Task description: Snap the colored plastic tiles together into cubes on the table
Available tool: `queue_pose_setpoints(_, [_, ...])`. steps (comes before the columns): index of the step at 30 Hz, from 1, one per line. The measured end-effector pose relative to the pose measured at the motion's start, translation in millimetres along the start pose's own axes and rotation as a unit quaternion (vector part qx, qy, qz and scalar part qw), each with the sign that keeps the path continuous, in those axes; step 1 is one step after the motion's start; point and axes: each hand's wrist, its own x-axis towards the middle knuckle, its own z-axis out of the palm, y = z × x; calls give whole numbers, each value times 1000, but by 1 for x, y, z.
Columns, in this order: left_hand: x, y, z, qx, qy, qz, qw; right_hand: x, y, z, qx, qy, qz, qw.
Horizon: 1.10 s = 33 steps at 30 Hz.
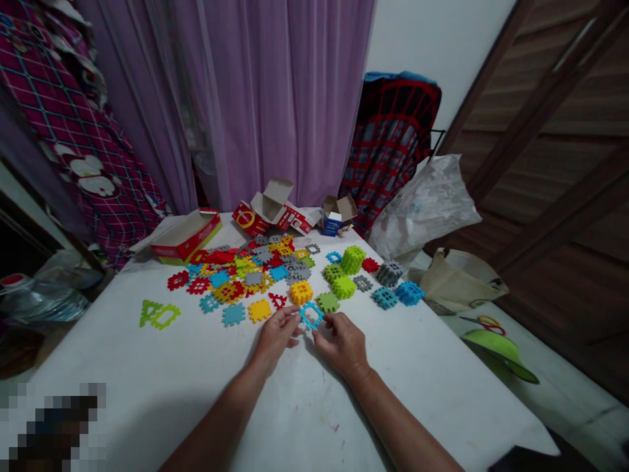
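My left hand [276,335] and my right hand [344,344] rest on the white table [196,380], and both pinch one blue open-frame puzzle tile [311,315] between their fingertips. Just beyond the tile sit a yellow cube [301,292] and a green flat tile [327,301]. A heap of flat red, yellow, blue, grey and green tiles [246,272] spreads behind my left hand. Built cubes stand to the right: green cubes [346,272], a grey cube [390,273] and blue cubes [398,295].
Two green triangle tiles [158,315] lie at the left. A red box [187,237], an opened red carton [270,210] and a small blue box [337,216] sit at the table's far edge. A white plastic bag [425,206] and a tote bag [462,282] are right of the table.
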Motion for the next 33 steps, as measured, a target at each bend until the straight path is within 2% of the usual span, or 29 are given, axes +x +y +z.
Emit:
queue_pose_setpoints(4, [-2, -1, -4, 7, -6, 8, 1000, 4, 26, -19, -7, 47, 38, 998])
queue_pose_setpoints(8, [-2, -5, -12, 14, -21, 8, 1000, 15, 93, -63, -65, 177, 153, 970])
queue_pose_setpoints(10, [-1, -6, -14, 17, -23, 9, 1000, 21, 130, -86, -108, 212, 212, 948])
queue_pose_setpoints(13, [-1, -6, -14, 25, -22, 10, 999, 27, 172, -111, -152, 194, 257, 934])
queue_pose_setpoints(15, [-1, -6, -13, 31, -20, 11, 999, 28, 188, -116, -164, 172, 270, 933])
queue_pose_setpoints(19, [-3, -3, -11, 39, -16, 9, 999, 28, 199, -112, -161, 153, 287, 932])
queue_pose_setpoints(33, [0, -4, -12, 50, -12, 4, 999, 26, 201, -109, -158, 136, 289, 934])
